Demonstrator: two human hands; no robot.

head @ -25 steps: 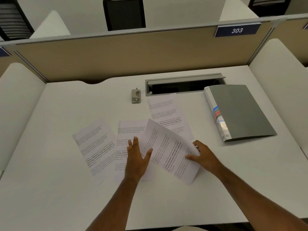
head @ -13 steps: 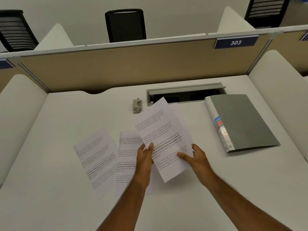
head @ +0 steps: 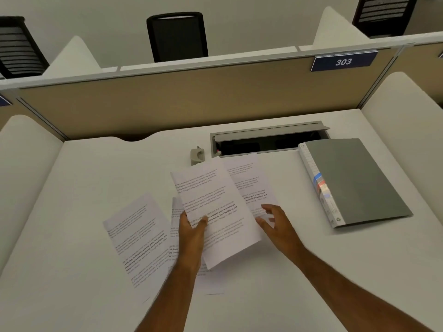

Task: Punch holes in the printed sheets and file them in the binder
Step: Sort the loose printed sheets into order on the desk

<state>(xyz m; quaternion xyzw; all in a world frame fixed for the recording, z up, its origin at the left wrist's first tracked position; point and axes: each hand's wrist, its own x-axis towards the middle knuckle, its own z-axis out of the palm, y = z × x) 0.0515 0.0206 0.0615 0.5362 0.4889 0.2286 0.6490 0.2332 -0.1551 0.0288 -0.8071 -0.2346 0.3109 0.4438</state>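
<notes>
My left hand (head: 191,232) pinches a printed sheet (head: 215,212) by its left edge and holds it lifted over the desk. My right hand (head: 275,226) hovers just right of that sheet with fingers spread, over another printed sheet (head: 249,180) lying flat. A third sheet (head: 139,236) lies to the left, and a fourth (head: 175,250) is mostly hidden under my left arm. The small grey hole punch (head: 197,156) stands behind the sheets. A closed grey binder (head: 357,180) lies at the right.
The white desk (head: 72,188) has an open cable tray slot (head: 268,140) at the back, against a beige partition (head: 167,101) with a "303" sign (head: 344,61). White side dividers (head: 26,164) flank the desk. Black chairs stand beyond.
The sheet went from lying on the desk to being lifted in both hands. Now my right hand has let go and moved right over the flat sheet; my left hand alone holds it.
</notes>
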